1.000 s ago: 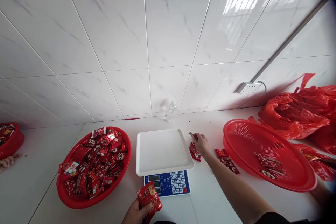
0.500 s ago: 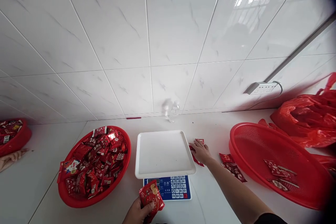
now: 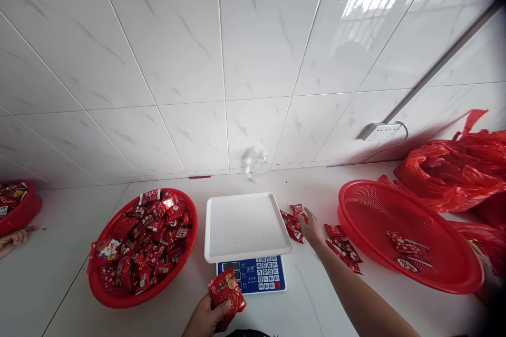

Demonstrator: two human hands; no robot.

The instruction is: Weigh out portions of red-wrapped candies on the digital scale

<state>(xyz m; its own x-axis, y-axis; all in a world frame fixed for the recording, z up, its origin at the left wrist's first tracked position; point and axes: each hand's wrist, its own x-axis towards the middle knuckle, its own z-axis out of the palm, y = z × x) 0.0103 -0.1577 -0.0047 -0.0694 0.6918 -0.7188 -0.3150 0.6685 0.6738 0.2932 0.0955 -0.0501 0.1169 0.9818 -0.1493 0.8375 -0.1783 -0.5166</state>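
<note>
At the lower middle, my left hand (image 3: 206,316) grips a red printed packet (image 3: 227,295) between thumb and fingers, in front of the scale's blue keypad (image 3: 263,275). My right hand (image 3: 311,227) reaches out beside several small red packets (image 3: 294,225) on the counter, its fingers apart; I see nothing held in it. Those packets lie just right of the scale's white tray (image 3: 247,226), which carries only a few dark specks. More red packets (image 3: 344,253) lie under and beside my right forearm.
A red basket (image 3: 192,231) full of red packets stands left. At right sits a tilted red basket (image 3: 367,189) with a few packets, before red plastic bags (image 3: 454,168). A clear plastic object (image 3: 260,166) is by the wall. Another person's hand (image 3: 16,239) shows at far left.
My right hand has lifted slightly and moved right off the packets beside the tray, which now show more fully. My left hand still holds its packet. The view has shifted a little right.
</note>
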